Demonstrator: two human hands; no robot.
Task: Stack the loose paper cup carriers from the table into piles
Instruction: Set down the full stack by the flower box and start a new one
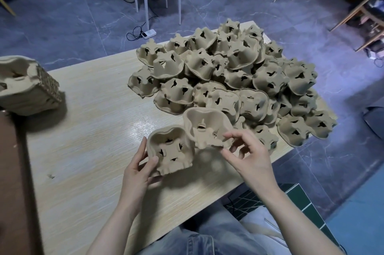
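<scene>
left hand: gripping one carrier, near centre
right hand: pinching a second carrier, rim tilted
step: nesting the pair
next: aligning cups
loose heap: far right of the table

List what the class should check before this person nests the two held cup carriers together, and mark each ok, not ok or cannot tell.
1. Left hand grips the left carrier: ok.
2. Right hand pinches the right carrier by its rim: ok.
3. Both carriers show their hollow sides to the camera: ok.
4. Carriers lined up to nest: not ok, the right one is tilted and overlaps the left one's rim.
5. Finished stack at the table's left holds steady: cannot tell.
</scene>
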